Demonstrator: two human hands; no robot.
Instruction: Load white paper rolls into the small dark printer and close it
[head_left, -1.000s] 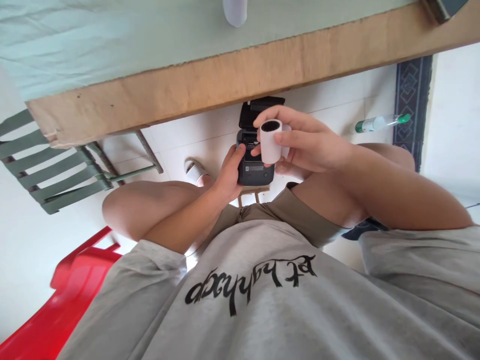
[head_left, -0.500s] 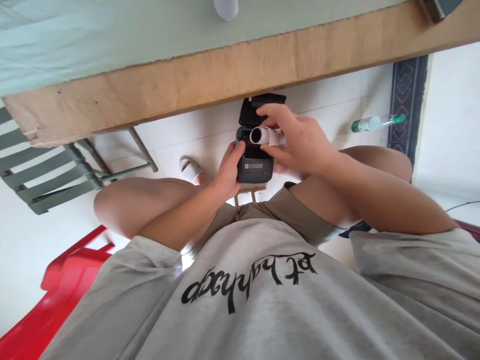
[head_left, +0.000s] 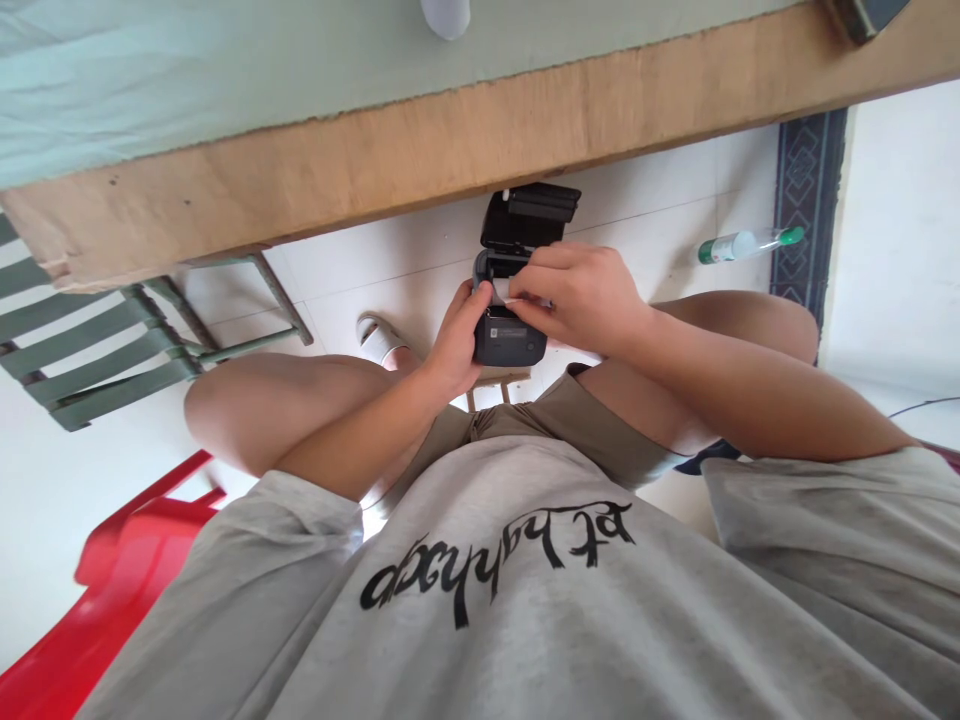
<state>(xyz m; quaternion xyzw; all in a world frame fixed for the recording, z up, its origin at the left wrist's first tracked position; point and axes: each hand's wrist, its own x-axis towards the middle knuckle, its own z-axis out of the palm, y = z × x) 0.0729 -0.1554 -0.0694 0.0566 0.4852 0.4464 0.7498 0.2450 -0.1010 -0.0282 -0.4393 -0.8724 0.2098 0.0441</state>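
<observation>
Between my knees, a small black label printer is held with its hinged lid swung up and back. My left hand grips the printer's left side, its thumb resting at the edge of the open compartment. In that compartment is a white paper roll, mostly covered by fingers. My right hand reaches in from the right with its fingers bent and closed on the roll. How deep the roll sits cannot be seen.
A wooden table edge with a pale green cover runs just beyond the printer. On the floor lies a plastic bottle with a green cap. A green slatted chair and a red plastic chair stand at the left.
My right hand has lowered the paper roll into the printer's compartment, so its open end no longer shows. The left hand keeps its hold, and the lid is now less covered.
</observation>
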